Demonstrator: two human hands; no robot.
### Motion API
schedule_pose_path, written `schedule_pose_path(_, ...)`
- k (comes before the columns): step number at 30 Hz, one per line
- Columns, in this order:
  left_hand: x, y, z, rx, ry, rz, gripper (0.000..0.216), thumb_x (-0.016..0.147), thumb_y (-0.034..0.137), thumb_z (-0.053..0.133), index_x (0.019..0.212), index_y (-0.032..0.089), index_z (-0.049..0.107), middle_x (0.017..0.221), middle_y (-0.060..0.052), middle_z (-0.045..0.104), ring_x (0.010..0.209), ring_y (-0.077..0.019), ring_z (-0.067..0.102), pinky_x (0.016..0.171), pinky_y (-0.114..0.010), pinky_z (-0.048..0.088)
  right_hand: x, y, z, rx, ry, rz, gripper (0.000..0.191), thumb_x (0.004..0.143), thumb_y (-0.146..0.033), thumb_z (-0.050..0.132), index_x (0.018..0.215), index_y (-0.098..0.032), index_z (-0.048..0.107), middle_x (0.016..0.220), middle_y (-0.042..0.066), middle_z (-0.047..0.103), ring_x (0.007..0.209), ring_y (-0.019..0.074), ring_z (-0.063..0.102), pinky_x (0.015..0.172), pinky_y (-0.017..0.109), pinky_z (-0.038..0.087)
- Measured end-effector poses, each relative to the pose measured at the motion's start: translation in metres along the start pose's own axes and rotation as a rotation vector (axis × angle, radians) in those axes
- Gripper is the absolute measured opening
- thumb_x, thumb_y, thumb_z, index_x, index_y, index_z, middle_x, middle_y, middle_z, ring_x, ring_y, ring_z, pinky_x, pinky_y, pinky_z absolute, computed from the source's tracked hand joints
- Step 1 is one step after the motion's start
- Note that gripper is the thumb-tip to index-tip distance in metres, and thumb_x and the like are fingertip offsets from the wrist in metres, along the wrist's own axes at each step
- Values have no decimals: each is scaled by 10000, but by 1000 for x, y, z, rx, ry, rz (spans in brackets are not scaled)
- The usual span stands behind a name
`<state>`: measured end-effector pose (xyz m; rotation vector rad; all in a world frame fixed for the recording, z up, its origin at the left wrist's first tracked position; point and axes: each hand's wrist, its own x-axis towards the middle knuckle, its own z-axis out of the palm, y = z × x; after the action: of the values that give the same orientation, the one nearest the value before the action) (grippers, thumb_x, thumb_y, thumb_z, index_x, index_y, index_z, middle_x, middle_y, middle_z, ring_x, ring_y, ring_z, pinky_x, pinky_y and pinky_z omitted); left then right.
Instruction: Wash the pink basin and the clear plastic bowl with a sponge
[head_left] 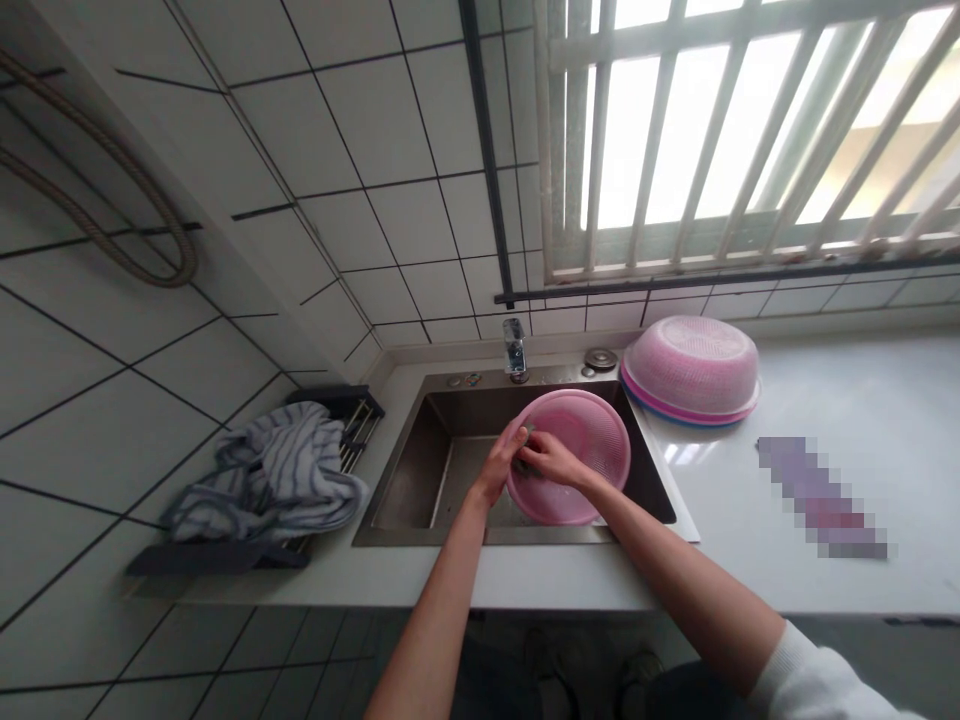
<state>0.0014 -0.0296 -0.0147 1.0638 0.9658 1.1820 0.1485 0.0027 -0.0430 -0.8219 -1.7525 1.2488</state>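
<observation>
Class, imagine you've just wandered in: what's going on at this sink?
A person has both hands over a pink basket in the sink. The left hand is at its left side and the right hand reaches in over it, close together around something small and greenish, too small to make out. The tap stands behind. Upturned baskets sit on the counter to the right, and a striped cloth lies on a rack to the left.
</observation>
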Motion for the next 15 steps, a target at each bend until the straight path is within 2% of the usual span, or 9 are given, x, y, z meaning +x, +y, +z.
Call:
schedule_pose_path(3, 0, 0, 3, -15, -40, -4, 641, 833, 567, 801, 1364, 222, 705, 1443, -95, 680, 1457, -356, 514, 1276, -504, 307, 1, -4, -8, 25, 165, 7, 328, 934, -490, 601, 855, -173, 627, 815, 48, 657, 711, 178, 554, 635, 280, 431)
schedule_pose_path(5, 0, -1, 3, -27, -40, -3, 642, 830, 571, 803, 1363, 225, 707, 1454, -94, 672, 1472, -354, 499, 1284, -504, 295, 1, -6, -9, 44, 196, -3, 312, 931, -480, 601, 877, -174, 628, 843, 51, 662, 731, 184, 561, 654, 286, 442)
schedule_pose_path(10, 0, -2, -2, 5, 32, -2, 683, 824, 568, 814, 1396, 217, 685, 1486, -96, 647, 1501, -372, 456, 1291, -500, 272, -1, -7, 0, 6, -28, -15, 324, 948, -470, 581, 817, -177, 626, 766, 32, 638, 682, 168, 533, 646, 286, 431)
schedule_pose_path(15, 0, -1, 2, -7, -46, -3, 650, 851, 574, 785, 1395, 233, 686, 1498, -87, 637, 1488, -355, 479, 1287, -505, 289, 2, -10, -12, 21, 182, -10, 304, 932, -475, 597, 872, -180, 636, 851, 53, 676, 748, 190, 566, 677, 293, 456)
